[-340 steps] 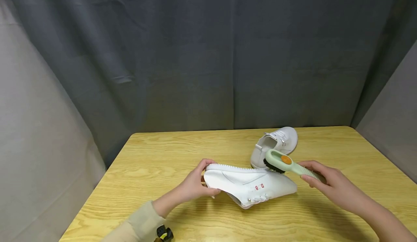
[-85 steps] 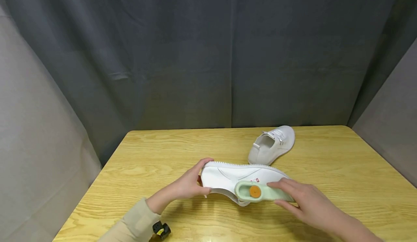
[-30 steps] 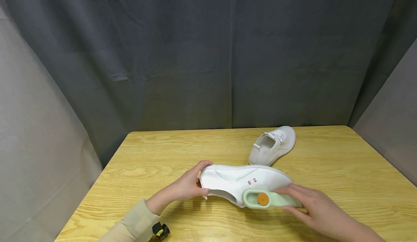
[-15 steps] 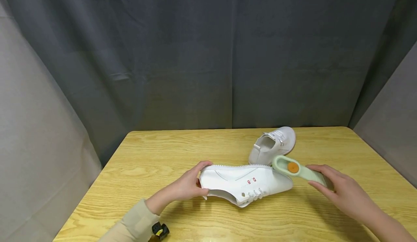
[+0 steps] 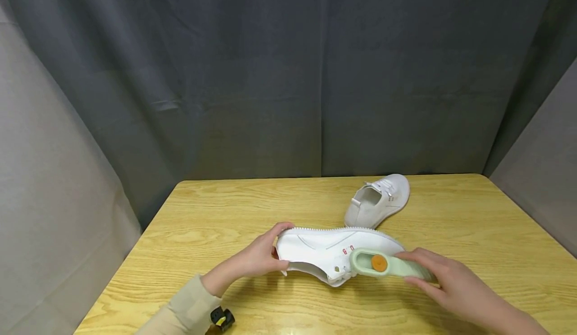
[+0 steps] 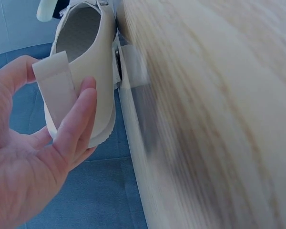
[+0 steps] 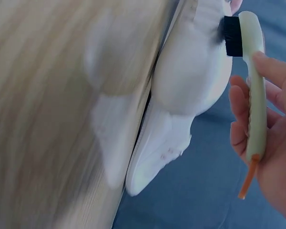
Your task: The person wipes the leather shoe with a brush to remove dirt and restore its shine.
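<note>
A white sneaker (image 5: 311,245) is tipped on its side, its sole edge facing the back of the table. My left hand (image 5: 257,257) holds it by the heel; in the left wrist view the fingers (image 6: 76,121) and thumb grip around the heel tab. My right hand (image 5: 444,280) grips the handle of a pale green shoe brush (image 5: 403,267) with an orange button. The brush head lies over the laces and forefoot, covering part of them. In the right wrist view the black bristles (image 7: 233,36) meet the sneaker's upper (image 7: 193,71).
The second white sneaker (image 5: 376,202) stands upright just behind the held one, toe to the back right. Both are on a wood-grain table (image 5: 225,210). A dark curtain (image 5: 252,74) hangs behind it. A small black device (image 5: 223,319) sits at the left wrist.
Half a second ago the brush was at the sole edge near the toe; it has moved toward me and left onto the lace area. The left hand and held sneaker stay nearly still.
</note>
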`<move>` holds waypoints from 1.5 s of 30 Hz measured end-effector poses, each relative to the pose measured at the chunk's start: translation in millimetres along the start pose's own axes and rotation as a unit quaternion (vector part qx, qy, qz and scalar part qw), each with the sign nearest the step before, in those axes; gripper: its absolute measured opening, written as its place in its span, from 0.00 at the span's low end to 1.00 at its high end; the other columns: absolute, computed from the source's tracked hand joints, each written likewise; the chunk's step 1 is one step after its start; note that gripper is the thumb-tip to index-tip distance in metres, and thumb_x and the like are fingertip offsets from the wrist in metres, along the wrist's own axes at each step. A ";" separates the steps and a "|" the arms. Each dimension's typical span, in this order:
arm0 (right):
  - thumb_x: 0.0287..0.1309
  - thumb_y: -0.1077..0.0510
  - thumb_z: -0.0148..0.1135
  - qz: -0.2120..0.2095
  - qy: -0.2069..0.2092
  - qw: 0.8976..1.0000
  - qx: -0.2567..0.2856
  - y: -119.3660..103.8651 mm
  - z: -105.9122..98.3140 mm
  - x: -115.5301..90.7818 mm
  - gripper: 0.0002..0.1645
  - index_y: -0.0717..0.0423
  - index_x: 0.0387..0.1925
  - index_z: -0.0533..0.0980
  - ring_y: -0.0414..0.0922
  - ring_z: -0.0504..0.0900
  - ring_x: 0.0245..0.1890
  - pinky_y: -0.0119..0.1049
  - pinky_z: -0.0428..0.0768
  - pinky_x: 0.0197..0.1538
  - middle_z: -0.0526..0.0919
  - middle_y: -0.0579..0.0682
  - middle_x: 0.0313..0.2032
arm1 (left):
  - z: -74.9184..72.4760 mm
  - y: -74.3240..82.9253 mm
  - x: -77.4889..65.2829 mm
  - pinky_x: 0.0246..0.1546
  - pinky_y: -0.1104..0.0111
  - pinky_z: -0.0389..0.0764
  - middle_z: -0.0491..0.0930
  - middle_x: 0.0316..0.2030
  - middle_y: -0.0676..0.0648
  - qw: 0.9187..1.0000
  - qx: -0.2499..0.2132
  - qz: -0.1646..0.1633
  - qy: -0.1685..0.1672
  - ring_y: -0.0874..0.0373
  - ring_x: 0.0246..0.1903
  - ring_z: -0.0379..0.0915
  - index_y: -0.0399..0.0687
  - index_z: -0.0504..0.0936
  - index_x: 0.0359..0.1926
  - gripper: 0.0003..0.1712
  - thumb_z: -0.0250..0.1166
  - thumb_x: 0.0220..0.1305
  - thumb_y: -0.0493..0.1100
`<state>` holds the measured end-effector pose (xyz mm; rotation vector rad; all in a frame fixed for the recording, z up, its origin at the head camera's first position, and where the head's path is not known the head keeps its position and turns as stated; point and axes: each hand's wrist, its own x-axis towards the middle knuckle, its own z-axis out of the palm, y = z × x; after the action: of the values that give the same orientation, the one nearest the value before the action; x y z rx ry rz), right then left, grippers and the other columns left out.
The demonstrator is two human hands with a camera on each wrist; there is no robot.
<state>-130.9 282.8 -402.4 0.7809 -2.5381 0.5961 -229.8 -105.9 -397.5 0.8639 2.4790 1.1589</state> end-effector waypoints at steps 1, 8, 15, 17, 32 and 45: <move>0.47 0.58 0.75 0.009 -0.001 1.000 0.002 3.0 -1.0 -1.1 0.28 0.42 0.52 0.77 0.31 0.75 0.35 0.30 0.75 0.31 0.79 0.34 0.42 | 0.0 -0.2 0.0 0.27 0.70 0.76 0.69 0.56 0.42 1.000 -0.001 0.000 -0.001 0.57 0.29 0.72 0.51 0.58 0.69 0.45 0.70 0.54 0.33; 0.51 0.60 0.73 0.076 0.013 0.997 -0.005 29.6 -14.9 -7.5 0.26 0.47 0.53 0.76 0.31 0.74 0.35 0.28 0.73 0.31 0.80 0.40 0.43 | -1.0 0.0 -0.3 0.27 0.70 0.75 0.69 0.55 0.42 1.000 0.000 -0.005 -0.001 0.56 0.29 0.71 0.52 0.58 0.70 0.45 0.70 0.55 0.33; 0.48 0.64 0.74 0.075 0.044 0.996 -0.019 39.2 -22.3 -7.3 0.27 0.52 0.51 0.77 0.32 0.72 0.33 0.23 0.68 0.32 0.81 0.44 0.41 | -1.4 1.0 -1.1 0.27 0.70 0.74 0.69 0.55 0.43 1.000 -0.001 -0.009 0.000 0.56 0.30 0.70 0.53 0.59 0.69 0.44 0.70 0.55 0.33; 0.47 0.64 0.74 0.068 0.037 0.997 -0.015 33.6 -19.7 -6.8 0.28 0.51 0.52 0.77 0.32 0.72 0.33 0.24 0.69 0.32 0.81 0.42 0.41 | -1.4 1.2 -1.3 0.27 0.70 0.74 0.69 0.55 0.43 1.000 -0.003 -0.010 -0.001 0.56 0.29 0.70 0.53 0.59 0.69 0.44 0.70 0.55 0.33; 0.38 0.65 0.78 0.000 0.025 0.999 0.021 24.6 -7.4 -11.0 0.33 0.43 0.50 0.78 0.30 0.74 0.35 0.18 0.68 0.35 0.79 0.33 0.40 | -1.2 0.2 -0.7 0.27 0.70 0.74 0.68 0.57 0.42 1.000 0.000 -0.009 -0.006 0.57 0.30 0.70 0.49 0.58 0.70 0.45 0.70 0.55 0.33; 0.29 0.67 0.80 0.043 0.036 0.997 -0.051 81.5 -33.1 -47.9 0.34 0.45 0.44 0.79 0.28 0.74 0.34 0.16 0.67 0.35 0.78 0.30 0.39 | -0.5 -0.6 -0.6 0.26 0.70 0.74 0.69 0.55 0.42 1.000 0.000 -0.014 -0.008 0.58 0.28 0.70 0.52 0.58 0.70 0.45 0.69 0.55 0.33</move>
<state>-135.1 381.1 -421.5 0.6055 -2.5243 0.5080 -229.8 -106.9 -397.6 0.8324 2.4703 1.1397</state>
